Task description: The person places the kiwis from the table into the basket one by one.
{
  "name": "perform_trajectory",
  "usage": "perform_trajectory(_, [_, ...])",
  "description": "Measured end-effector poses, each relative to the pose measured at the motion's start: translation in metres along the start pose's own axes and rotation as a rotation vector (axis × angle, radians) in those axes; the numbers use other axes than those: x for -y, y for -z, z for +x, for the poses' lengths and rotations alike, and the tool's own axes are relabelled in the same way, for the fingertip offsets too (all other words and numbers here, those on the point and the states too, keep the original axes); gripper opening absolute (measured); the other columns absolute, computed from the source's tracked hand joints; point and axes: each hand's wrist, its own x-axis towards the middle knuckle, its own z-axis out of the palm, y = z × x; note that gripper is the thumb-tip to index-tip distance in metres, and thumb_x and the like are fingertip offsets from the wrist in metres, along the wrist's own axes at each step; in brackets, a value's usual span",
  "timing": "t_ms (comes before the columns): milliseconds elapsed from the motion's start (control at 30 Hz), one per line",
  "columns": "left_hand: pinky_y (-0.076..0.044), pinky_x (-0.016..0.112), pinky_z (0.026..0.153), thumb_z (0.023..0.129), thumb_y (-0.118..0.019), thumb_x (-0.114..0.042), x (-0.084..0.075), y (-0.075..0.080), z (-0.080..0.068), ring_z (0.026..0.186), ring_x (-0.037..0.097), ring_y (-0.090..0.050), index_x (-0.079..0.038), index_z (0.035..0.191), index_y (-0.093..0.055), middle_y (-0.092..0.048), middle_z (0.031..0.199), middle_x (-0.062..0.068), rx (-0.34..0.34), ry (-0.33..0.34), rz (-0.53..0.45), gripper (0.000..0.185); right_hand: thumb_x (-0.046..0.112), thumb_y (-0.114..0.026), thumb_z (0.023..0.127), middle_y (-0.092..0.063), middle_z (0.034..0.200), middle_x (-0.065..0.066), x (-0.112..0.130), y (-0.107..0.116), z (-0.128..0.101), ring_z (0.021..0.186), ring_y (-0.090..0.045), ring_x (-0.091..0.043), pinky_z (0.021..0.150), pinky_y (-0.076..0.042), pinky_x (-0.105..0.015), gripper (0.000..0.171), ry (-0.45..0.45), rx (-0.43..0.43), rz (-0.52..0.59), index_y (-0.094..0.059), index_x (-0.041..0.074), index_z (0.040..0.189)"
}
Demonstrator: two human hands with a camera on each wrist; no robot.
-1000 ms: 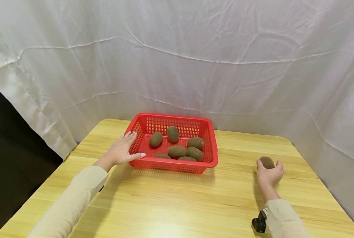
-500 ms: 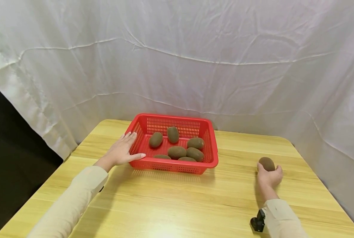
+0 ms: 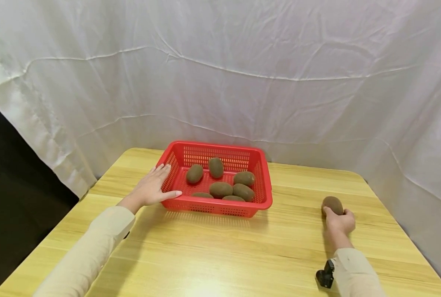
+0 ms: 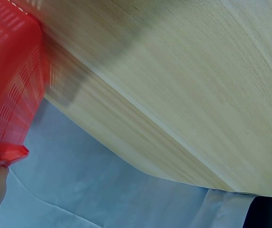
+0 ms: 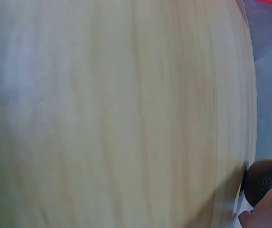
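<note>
Head view shows me my right grip (image 3: 340,224) curled around a kiwi (image 3: 332,204) on the surface (image 3: 220,251); my left grip (image 3: 151,188) rests flat-fingered against the red basket (image 3: 216,206).

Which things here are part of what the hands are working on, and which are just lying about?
In hand:
- kiwi, gripped by the right hand
- red basket with six kiwis, its left side touched by the left hand

Lying about:
- wooden table
- white cloth backdrop

Right hand (image 3: 340,222) — now gripping kiwi (image 3: 332,204)
</note>
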Motion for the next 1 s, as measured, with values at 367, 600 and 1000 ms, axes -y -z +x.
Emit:
perform_trajectory(367, [-0.011, 0.05, 0.117, 0.082, -0.052, -0.061, -0.0006, 0.0004, -0.0003, 0.142, 0.039, -0.015, 0.006, 0.144, -0.021, -0.023, 0.151, 0.023, 0.003, 0.003, 0.004, 0.096, 0.012, -0.063, 0.082, -0.029, 0.147, -0.026, -0.0015, -0.0008, 0.004, 0.134, -0.031, -0.038, 0.113, -0.028, -0.044, 0.072, -0.023, 0.028, 0.016, -0.028, -0.003, 0.143])
perform_trajectory(600, [-0.011, 0.05, 0.117, 0.082, -0.053, -0.061, -0.0005, 0.0003, 0.0006, 0.142, 0.039, -0.016, 0.006, 0.144, -0.021, -0.023, 0.151, 0.022, -0.003, 0.001, 0.002, 0.096, 0.013, -0.063, 0.082, -0.027, 0.148, -0.025, -0.0011, 0.0011, 0.0041, 0.135, -0.029, -0.038, 0.113, -0.028, -0.044, 0.072, -0.024, 0.029, 0.024, -0.028, -0.002, 0.144])
perform_trajectory(1000, [-0.012, 0.05, 0.117, 0.082, -0.053, -0.06, -0.0004, -0.0004, -0.0001, 0.141, 0.039, -0.016, 0.007, 0.143, -0.023, -0.024, 0.151, 0.023, -0.009, -0.005, 0.007, 0.096, 0.016, -0.061, 0.084, -0.038, 0.14, -0.027, -0.0029, 0.006, 0.0083, 0.129, -0.038, -0.038, 0.109, -0.034, -0.045, 0.063, 0.055, 0.067, -0.073, -0.037, -0.005, 0.138])
